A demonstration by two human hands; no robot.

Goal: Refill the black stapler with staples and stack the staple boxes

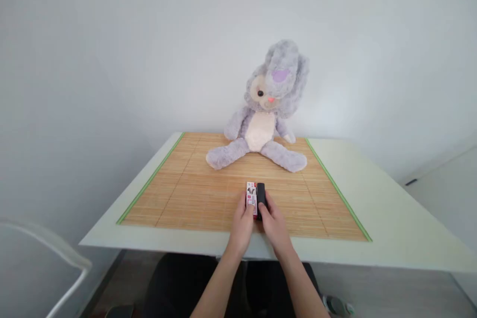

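My left hand [243,221] is closed around a small white box with red print [251,198], its thumb lying across the front. Right beside that box, a black oblong object that looks like a stapler [261,192] is gripped by my right hand [275,222], thumb on top. The two things are side by side, touching or nearly so, just over the near part of a bamboo mat [208,198]. Fingers under both things are hidden.
A grey plush rabbit [260,129] sits at the back of the mat against the wall, legs spread toward me. Beneath the mat is a white table [387,208]. A white curved bar [55,246] stands at the lower left. A bottle-like thing [337,305] lies on the floor.
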